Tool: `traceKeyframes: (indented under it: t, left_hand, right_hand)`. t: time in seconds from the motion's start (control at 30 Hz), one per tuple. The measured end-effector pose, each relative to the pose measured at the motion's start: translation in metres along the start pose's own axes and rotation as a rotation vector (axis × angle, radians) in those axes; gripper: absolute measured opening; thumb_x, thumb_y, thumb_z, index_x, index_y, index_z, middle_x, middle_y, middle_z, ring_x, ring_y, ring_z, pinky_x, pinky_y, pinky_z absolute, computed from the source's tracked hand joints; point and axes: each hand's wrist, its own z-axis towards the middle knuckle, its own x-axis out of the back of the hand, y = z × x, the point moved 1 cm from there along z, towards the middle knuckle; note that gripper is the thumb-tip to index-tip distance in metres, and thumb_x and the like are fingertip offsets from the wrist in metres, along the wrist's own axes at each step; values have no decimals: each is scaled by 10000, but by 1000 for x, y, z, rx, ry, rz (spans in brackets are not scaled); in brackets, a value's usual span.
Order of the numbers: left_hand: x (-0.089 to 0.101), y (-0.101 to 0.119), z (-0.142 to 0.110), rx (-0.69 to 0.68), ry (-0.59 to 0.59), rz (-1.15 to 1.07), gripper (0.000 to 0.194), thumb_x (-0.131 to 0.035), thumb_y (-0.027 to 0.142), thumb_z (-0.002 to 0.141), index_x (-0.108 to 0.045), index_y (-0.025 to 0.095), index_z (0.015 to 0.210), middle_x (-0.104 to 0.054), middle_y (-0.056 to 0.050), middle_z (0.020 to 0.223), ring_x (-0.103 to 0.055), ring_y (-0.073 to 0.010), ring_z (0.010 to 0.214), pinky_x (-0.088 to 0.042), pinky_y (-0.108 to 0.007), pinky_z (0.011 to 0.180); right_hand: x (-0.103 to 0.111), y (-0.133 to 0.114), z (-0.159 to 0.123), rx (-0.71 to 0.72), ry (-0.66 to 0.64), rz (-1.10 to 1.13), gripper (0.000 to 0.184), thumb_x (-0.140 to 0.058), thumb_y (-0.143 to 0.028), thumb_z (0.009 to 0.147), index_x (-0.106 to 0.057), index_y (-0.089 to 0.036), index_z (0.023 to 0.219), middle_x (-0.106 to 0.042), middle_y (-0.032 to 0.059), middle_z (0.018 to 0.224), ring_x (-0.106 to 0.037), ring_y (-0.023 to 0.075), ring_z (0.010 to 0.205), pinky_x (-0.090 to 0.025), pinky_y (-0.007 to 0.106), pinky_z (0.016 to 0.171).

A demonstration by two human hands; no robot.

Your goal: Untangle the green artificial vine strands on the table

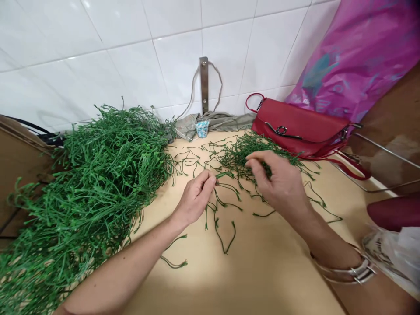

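My left hand (196,197) is closed in a pinch above the table, gripping one end of a thin green stem (225,174) that points to the right. Loose green stems lie on the table below and beyond it. To its right, my right hand (280,186) is raised with thumb and forefinger together; whatever is between them, if anything, is too small to make out. Behind that hand spreads a smaller pile of dark green stems (241,151), partly covered by it. A big heap of brighter green stems (114,166) fills the left side, beside my left forearm.
A red handbag (302,124) sits at the back right, before a purple plastic bag (361,57). Against the tiled wall stand a metal bracket (204,85), grey cloth (229,121) and a small blue-and-white packet (202,128). A cardboard box (22,153) borders the left.
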Motion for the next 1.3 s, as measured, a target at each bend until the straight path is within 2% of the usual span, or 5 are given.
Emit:
traceKeyframes:
  t: [0.2,0.6,0.87,1.07,1.3]
  left_hand:
    - [-1,-3,1,-70,-24,-3,273,-439,448,1020,-549,203,974,-480,39,756,-447,-123,705,-380,-247,699]
    - [7,-3,3,-53,-117,-15,406,-430,462,1011,-547,181,743,-437,30,677,-397,-121,654,-311,-261,641]
    - [-5,-12,8,139,-60,-412,514,-579,658,888,-697,162,833,-559,-4,755,-477,-125,707,-368,-258,649]
    - [-5,-13,17,293,26,-891,417,-911,487,623,-779,153,835,-746,-51,868,-643,-138,817,-477,-260,819]
    - [-12,-21,20,292,219,-904,499,-928,524,564,-771,133,831,-750,-54,735,-694,-164,718,-525,-298,800]
  right_hand:
    - [-25,-24,-16,-94,-438,414,187,-507,-336,960,-659,-230,935,-724,9,819,-641,169,729,-476,271,680]
    - [-21,15,0,61,-335,-252,246,-371,-273,998,-584,-257,878,-506,-10,560,-456,207,542,-319,275,560]
    - [-33,-8,-16,229,-246,-66,305,-356,-270,1051,-602,-226,878,-625,-1,630,-538,179,578,-370,285,663]
    - [-55,-14,-31,318,-268,-23,289,-348,-174,1037,-636,-189,1023,-655,-3,652,-544,163,563,-375,305,733]
    - [-68,-23,-43,264,-263,-31,289,-343,-78,959,-555,-218,820,-509,-54,545,-379,133,456,-343,298,654]
